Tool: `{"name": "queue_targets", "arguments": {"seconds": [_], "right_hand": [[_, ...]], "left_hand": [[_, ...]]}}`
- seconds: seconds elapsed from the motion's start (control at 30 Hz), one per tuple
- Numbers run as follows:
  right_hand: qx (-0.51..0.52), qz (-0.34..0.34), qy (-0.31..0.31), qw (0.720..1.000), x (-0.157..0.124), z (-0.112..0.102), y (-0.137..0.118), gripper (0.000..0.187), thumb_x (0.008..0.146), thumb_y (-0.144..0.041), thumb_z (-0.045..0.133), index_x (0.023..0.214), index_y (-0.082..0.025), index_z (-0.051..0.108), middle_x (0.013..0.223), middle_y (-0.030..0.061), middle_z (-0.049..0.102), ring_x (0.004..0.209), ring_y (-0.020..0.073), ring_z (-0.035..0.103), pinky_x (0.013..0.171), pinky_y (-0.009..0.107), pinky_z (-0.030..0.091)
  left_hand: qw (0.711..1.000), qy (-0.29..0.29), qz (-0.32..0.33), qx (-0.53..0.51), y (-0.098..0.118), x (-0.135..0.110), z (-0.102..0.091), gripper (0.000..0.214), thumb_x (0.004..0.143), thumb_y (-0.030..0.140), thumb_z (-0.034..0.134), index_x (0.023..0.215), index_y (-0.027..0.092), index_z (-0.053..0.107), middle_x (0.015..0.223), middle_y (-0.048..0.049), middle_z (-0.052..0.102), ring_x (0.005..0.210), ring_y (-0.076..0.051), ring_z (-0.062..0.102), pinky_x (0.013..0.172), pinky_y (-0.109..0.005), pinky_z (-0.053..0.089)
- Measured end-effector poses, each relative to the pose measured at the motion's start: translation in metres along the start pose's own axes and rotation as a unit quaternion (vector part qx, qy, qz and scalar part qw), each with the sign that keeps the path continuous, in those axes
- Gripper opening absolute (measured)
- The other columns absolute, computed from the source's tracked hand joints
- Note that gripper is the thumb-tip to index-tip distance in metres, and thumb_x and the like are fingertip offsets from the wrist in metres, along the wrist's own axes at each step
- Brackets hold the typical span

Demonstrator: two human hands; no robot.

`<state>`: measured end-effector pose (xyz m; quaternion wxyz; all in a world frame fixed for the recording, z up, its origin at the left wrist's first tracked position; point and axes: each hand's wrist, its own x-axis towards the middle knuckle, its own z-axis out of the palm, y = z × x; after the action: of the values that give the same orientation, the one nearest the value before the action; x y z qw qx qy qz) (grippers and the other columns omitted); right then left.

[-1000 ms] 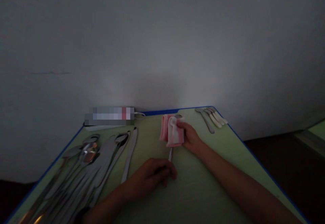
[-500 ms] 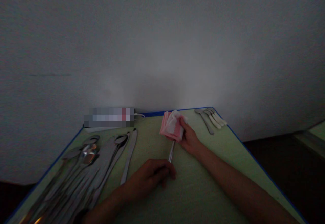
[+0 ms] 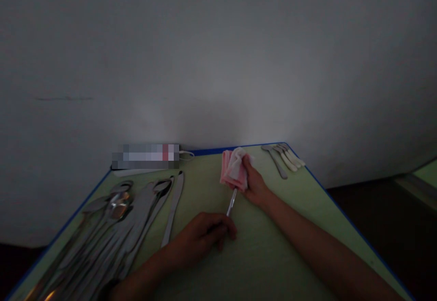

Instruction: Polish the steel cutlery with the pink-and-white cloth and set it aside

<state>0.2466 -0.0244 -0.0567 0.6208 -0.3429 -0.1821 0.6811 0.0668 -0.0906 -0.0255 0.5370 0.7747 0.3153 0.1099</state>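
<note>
Left hand [image 3: 208,235] is closed around the near end of a thin metal utensil [image 3: 232,202], knuckles up and resting low on the green surface [image 3: 273,246]. Right hand [image 3: 254,185] grips a bunched pink and white cloth [image 3: 235,171], which is wrapped around the far end of the same utensil. That end is hidden, so I cannot tell whether it is a spoon or a fork. Only the bare shaft shows between the two hands, tilted slightly up off the surface.

Judging by how things lie, the work is in its early part. A short row of spoons [image 3: 285,157] lies neatly side by side at the far right corner, well apart from the hands. A much larger heap of cutlery [image 3: 119,219] covers the left side, with a long knife [image 3: 174,207] at its right edge, near the left hand.

At the back edge lies a long flat object [image 3: 145,156], blurred out, with a thin cord [image 3: 186,155] just beside it. Nothing lies between the hands and either group of cutlery. The light is dim, so fine detail on the metal is hard to read.
</note>
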Motion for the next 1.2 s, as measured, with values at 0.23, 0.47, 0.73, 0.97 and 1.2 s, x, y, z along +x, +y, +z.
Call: {"name": "queue_targets", "arguments": {"seconds": [0.23, 0.47, 0.73, 0.97, 1.2], "right_hand": [[-0.064, -0.041, -0.030, 0.997, -0.008, 0.003, 0.001, 0.029, 0.064, -0.035, 0.070, 0.085, -0.017, 0.060, 0.070, -0.0015, 0.066, 0.060, 0.0122, 0.059, 0.061, 0.025, 0.049], [-0.174, -0.045, -0.069, 0.981, -0.010, 0.000, 0.010, 0.033, 0.066, -0.040, 0.067, 0.084, -0.012, 0.064, 0.071, 0.0024, 0.068, 0.061, 0.0127, 0.061, 0.061, 0.024, 0.048], [0.013, -0.096, 0.057, 0.994, 0.004, 0.002, 0.007, 0.031, 0.076, -0.043, 0.058, 0.092, -0.017, 0.059, 0.090, 0.0041, 0.068, 0.077, 0.0148, 0.063, 0.070, 0.027, 0.052], [-0.022, -0.119, 0.031, 0.992, 0.002, 0.000, 0.008, 0.029, 0.064, -0.031, 0.071, 0.088, -0.019, 0.059, 0.083, -0.0008, 0.067, 0.071, 0.0122, 0.061, 0.069, 0.026, 0.051], [-0.106, -0.133, 0.009, 0.985, 0.003, -0.002, 0.010, 0.030, 0.064, -0.040, 0.067, 0.084, -0.019, 0.060, 0.078, -0.0007, 0.065, 0.069, 0.0119, 0.058, 0.068, 0.024, 0.047]], "left_hand": [[1.000, -0.010, 0.022, 0.004, 0.000, 0.000, -0.001, 0.027, 0.090, 0.024, 0.037, 0.088, 0.016, 0.063, 0.066, 0.0022, 0.055, 0.061, -0.009, 0.052, 0.061, -0.019, 0.040], [0.999, 0.024, -0.031, -0.016, -0.011, 0.005, 0.000, 0.029, 0.091, 0.029, 0.033, 0.093, 0.015, 0.058, 0.060, 0.0034, 0.052, 0.045, -0.007, 0.042, 0.045, -0.017, 0.034], [1.000, 0.012, -0.008, -0.003, -0.003, 0.002, 0.000, 0.029, 0.091, 0.029, 0.035, 0.088, 0.016, 0.061, 0.060, 0.0038, 0.051, 0.051, -0.007, 0.045, 0.051, -0.017, 0.037], [0.999, -0.034, 0.006, -0.038, 0.000, -0.002, -0.003, 0.026, 0.087, 0.024, 0.040, 0.085, 0.015, 0.064, 0.068, 0.0013, 0.055, 0.061, -0.009, 0.050, 0.056, -0.018, 0.038], [0.998, -0.045, 0.030, -0.032, -0.004, -0.001, -0.002, 0.026, 0.089, 0.026, 0.040, 0.087, 0.015, 0.063, 0.074, -0.0009, 0.060, 0.063, -0.010, 0.051, 0.060, -0.019, 0.040]]}}
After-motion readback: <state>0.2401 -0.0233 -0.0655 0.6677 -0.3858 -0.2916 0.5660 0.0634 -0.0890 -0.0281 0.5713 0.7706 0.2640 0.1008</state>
